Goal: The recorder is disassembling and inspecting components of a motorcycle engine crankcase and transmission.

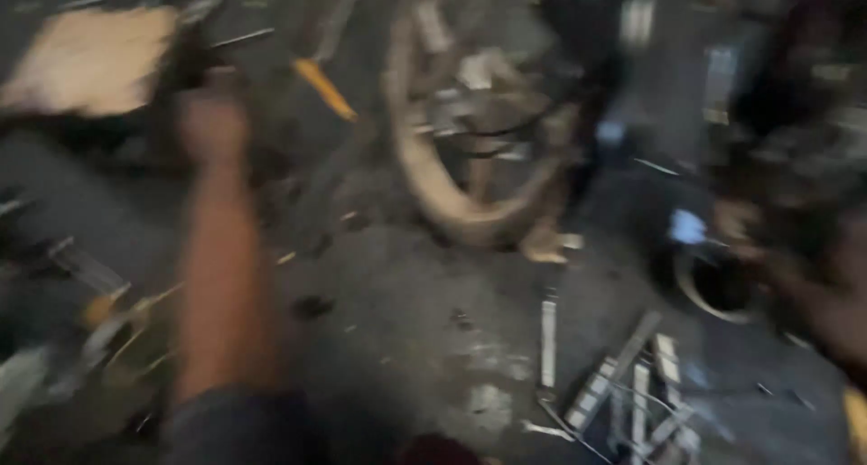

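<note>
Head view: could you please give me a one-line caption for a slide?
Blurred left hand reaches out over a dark floor toward a wheel and scattered tools.

A repair workshop: wheel [470,131], wrenches [623,384] (floor grimy).

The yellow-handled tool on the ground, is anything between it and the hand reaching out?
Nothing visible stands between. The left hand is stretched out over the dark ground, and the yellow-handled tool lies off to its right, apart from it. The picture is badly blurred, so small bits could be missed.
</note>
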